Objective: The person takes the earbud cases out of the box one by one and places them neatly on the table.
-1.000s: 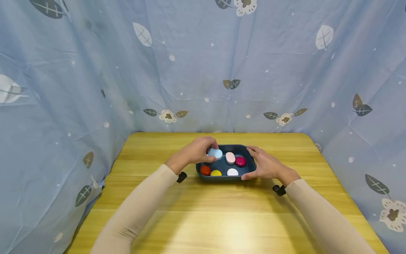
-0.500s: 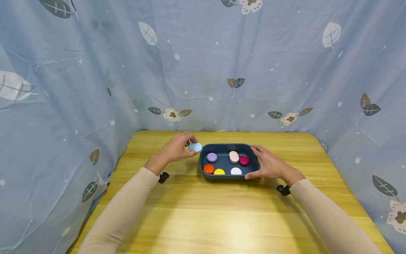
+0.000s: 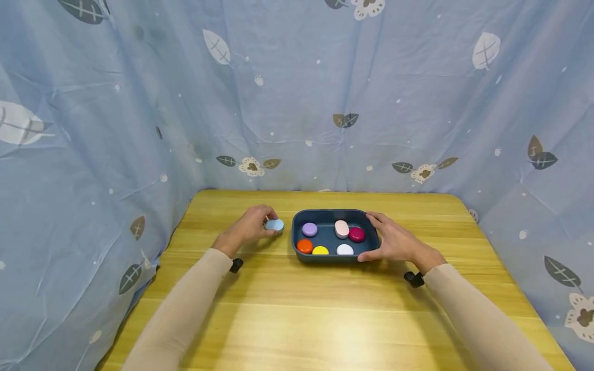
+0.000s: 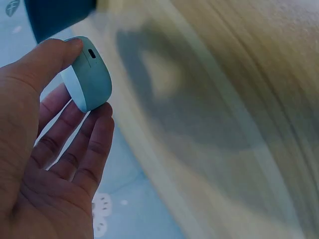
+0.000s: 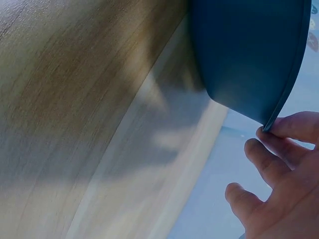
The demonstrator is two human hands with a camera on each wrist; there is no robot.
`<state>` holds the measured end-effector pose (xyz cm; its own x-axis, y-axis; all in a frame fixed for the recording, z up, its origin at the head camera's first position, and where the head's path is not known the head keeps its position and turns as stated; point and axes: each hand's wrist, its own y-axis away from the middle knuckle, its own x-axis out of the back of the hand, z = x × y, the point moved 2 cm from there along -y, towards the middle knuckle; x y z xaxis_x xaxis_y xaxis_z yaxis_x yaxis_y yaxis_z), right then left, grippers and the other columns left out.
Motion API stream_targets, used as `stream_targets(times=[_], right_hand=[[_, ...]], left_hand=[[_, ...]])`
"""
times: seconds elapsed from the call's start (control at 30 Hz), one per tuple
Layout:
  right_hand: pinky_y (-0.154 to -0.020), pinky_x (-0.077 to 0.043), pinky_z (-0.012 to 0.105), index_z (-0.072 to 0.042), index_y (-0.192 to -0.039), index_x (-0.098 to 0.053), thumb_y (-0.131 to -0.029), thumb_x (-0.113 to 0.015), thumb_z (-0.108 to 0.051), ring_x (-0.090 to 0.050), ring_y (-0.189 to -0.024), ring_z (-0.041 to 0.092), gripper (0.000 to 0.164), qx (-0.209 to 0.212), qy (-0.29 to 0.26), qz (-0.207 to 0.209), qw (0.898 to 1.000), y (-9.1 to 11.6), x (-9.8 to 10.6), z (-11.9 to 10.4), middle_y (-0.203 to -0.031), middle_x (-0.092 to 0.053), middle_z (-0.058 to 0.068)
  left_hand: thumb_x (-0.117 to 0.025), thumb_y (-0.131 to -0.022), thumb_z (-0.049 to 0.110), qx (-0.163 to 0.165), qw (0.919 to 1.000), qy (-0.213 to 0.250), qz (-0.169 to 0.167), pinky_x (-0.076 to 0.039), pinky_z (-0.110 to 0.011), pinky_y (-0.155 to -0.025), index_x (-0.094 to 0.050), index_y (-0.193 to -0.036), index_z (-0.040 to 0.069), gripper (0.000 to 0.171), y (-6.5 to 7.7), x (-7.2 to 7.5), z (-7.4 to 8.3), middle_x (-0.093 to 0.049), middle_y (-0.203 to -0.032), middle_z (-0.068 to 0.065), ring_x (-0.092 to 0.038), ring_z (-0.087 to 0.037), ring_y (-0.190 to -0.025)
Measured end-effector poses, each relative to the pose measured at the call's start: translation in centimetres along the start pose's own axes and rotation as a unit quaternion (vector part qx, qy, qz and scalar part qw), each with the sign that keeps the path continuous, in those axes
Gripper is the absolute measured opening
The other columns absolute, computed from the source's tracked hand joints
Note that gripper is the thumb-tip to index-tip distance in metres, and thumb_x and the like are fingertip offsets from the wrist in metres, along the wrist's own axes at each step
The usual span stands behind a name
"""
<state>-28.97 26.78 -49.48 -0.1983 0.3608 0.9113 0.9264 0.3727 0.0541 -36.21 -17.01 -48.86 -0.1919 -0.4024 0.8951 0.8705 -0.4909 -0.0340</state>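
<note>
Left of the tray, my left hand (image 3: 248,226) pinches a light blue earbud case (image 3: 274,225) low over the table; whether it touches the wood I cannot tell. In the left wrist view the earbud case (image 4: 92,74) stands on edge between thumb and fingertips, a dark port slot on its side. My right hand (image 3: 394,239) holds the right end of a dark blue tray (image 3: 325,259), thumb at the front corner, fingers at the back. In the right wrist view fingertips meet the tray's rim (image 5: 294,74). Other fingers of that hand (image 5: 289,184) are off it.
Inside the tray lie small rounded pieces: purple (image 3: 310,230), orange (image 3: 304,246), yellow (image 3: 320,250), white (image 3: 345,250), pale pink (image 3: 342,230) and dark red (image 3: 357,235). The wooden table (image 3: 297,314) backs onto a patterned blue curtain (image 3: 297,93).
My left hand has lifted the light blue earbud case out of the tray, carried it left past the tray's end and lowered it toward the table. The right hand has stayed on the tray.
</note>
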Motion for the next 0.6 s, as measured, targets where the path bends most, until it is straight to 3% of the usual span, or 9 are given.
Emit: stream_targets(times=[0.23, 0.6], right_hand=[[-0.129, -0.046, 0.079, -0.002, -0.183, -0.032, -0.083, -0.094, -0.08, -0.043, -0.168, 0.056, 0.141, -0.003, -0.006, 0.002, 1.0, -0.1, -0.3, 0.3, -0.189, -0.033, 0.024], [-0.129, -0.046, 0.08, -0.003, -0.183, -0.032, -0.081, -0.092, -0.084, -0.043, -0.168, 0.056, 0.144, 0.002, -0.007, 0.01, 1.0, -0.1, -0.3, 0.6, -0.189, -0.034, 0.024]], left_hand=[[-0.092, -0.103, 0.019, 0.009, 0.9998, -0.01, -0.011, -0.067, -0.045, -0.102, -0.078, -0.129, 0.003, 0.034, -0.6, -0.9, -0.9, -0.077, -0.129, -0.016, -0.074, -0.031, -0.114], [-0.093, -0.102, 0.019, 0.014, 0.9997, -0.004, -0.02, -0.066, -0.046, -0.105, -0.079, -0.13, 0.003, 0.035, -0.9, -1.3, -0.9, -0.08, -0.127, -0.016, -0.074, -0.029, -0.112]])
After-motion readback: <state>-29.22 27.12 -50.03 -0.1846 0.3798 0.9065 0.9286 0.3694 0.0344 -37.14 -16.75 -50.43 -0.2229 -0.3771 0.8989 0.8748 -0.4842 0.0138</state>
